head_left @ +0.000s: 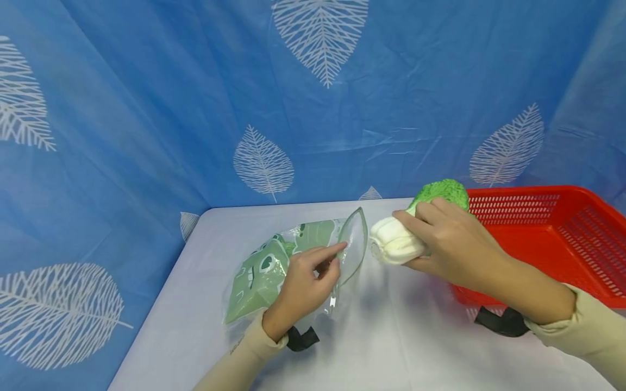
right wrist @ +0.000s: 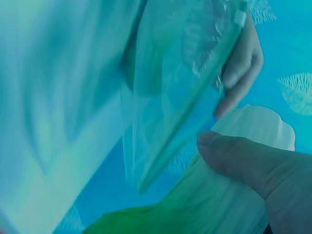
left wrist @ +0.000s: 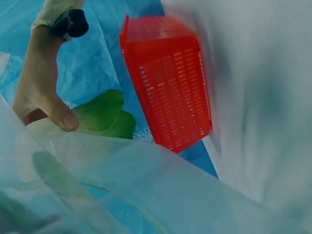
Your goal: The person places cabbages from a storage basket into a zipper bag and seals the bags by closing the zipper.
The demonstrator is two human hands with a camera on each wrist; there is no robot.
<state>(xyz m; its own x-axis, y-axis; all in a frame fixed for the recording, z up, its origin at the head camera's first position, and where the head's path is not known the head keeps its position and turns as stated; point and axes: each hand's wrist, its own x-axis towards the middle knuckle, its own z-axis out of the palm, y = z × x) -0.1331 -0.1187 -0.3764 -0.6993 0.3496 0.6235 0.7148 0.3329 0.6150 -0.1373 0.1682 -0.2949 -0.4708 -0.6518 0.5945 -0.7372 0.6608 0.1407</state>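
Observation:
My right hand (head_left: 447,239) grips a Chinese cabbage (head_left: 396,239) around its white stalk, base pointing left toward the bag and the crinkled green leaves behind. In the right wrist view the thumb (right wrist: 239,158) lies across the pale stalk (right wrist: 229,195). My left hand (head_left: 308,279) holds the rim of a clear zip bag (head_left: 261,277) with a green cartoon print, its index finger at the mouth. The bag lies on its side with its mouth (head_left: 354,247) gaping toward the cabbage. Something green shows inside through the film.
A red plastic basket (head_left: 528,244) with slotted walls stands on the right of the table, beside my right forearm. White cloth (head_left: 391,336) covers the table. Behind hangs a blue curtain (head_left: 195,108) with white leaf patterns.

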